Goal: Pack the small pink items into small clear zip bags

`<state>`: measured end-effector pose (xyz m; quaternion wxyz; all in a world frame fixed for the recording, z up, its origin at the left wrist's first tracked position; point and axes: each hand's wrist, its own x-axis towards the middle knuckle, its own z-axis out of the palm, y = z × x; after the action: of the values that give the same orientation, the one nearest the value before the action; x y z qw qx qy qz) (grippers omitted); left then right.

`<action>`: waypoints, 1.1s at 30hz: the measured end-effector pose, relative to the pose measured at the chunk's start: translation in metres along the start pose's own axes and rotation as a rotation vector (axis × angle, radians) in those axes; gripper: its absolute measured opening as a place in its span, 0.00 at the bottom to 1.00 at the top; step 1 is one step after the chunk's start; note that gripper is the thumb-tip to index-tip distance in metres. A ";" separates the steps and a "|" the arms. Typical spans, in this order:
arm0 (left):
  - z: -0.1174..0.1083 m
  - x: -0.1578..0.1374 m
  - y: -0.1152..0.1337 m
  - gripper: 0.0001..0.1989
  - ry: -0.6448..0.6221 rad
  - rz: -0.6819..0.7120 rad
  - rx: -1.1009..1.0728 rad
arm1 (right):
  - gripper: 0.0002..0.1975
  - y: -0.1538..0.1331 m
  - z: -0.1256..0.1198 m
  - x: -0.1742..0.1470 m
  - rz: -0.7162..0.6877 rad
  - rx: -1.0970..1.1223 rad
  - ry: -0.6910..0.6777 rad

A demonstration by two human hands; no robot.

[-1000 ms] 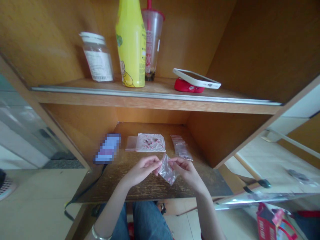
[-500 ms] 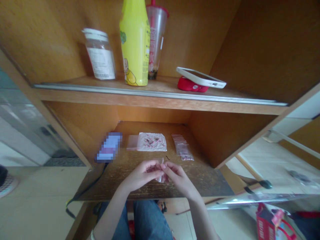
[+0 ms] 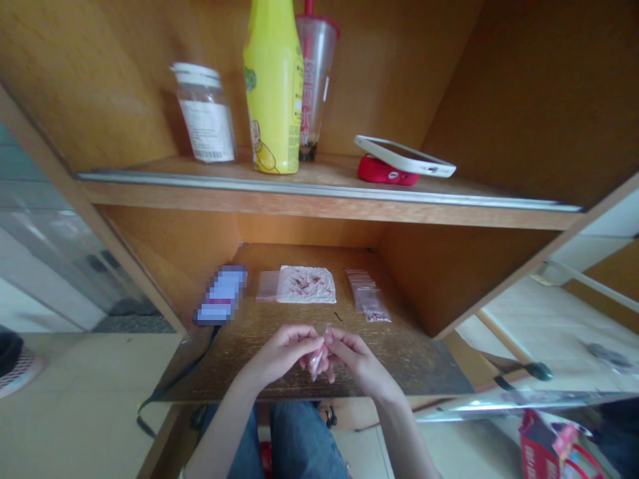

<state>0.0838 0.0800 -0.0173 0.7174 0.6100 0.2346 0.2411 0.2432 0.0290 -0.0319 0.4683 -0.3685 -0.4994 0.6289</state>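
Left hand [image 3: 288, 349] and right hand [image 3: 355, 354] together over the front of the dark wooden desk surface [image 3: 424, 362], fingertips meeting. Between them, a small clear plastic zip bag with pink bits inside [image 3: 318, 356], pinched at its top edge by thumb and forefinger of both hands, hanging crumpled just above the wood; remaining fingers loosely curled. Further back on the desk, well apart from the hands: a flat white sheet strewn with small red-pink pieces [image 3: 307, 284], an empty clear bag [image 3: 267, 287] touching its left edge, a stack of small clear zip bags [image 3: 368, 303] to the right, and a blurred purple rectangular object [image 3: 221, 303] to the left. On the upper wooden shelf [image 3: 319, 189]: a clear jar with white lid and label [image 3: 205, 114], a tall yellow plastic bottle [image 3: 273, 86], a clear lidded drink cup with red straw [image 3: 314, 80] just behind it, and a white phone [image 3: 404, 156] lying tilted on a red stand [image 3: 384, 173].
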 end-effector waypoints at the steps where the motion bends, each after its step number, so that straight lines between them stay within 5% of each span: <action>1: 0.001 0.000 -0.002 0.16 0.010 -0.008 -0.024 | 0.17 0.001 0.001 0.000 -0.003 0.036 -0.005; 8: 0.008 0.007 -0.020 0.14 0.154 -0.004 -0.379 | 0.17 0.004 0.014 0.005 -0.094 0.216 0.065; 15: 0.009 0.009 -0.027 0.12 0.207 0.011 -0.476 | 0.15 0.010 0.014 0.009 -0.097 0.218 0.080; 27: 0.004 0.013 -0.038 0.14 0.246 0.029 -0.506 | 0.16 0.015 0.012 0.013 -0.127 0.193 0.080; 33: 0.005 0.019 -0.036 0.18 0.272 0.117 -0.207 | 0.17 0.027 0.015 0.027 -0.073 0.270 0.230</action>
<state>0.1040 0.0829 -0.0526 0.7228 0.5073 0.2673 0.3855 0.2158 0.0490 -0.0542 0.5900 -0.3532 -0.3668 0.6265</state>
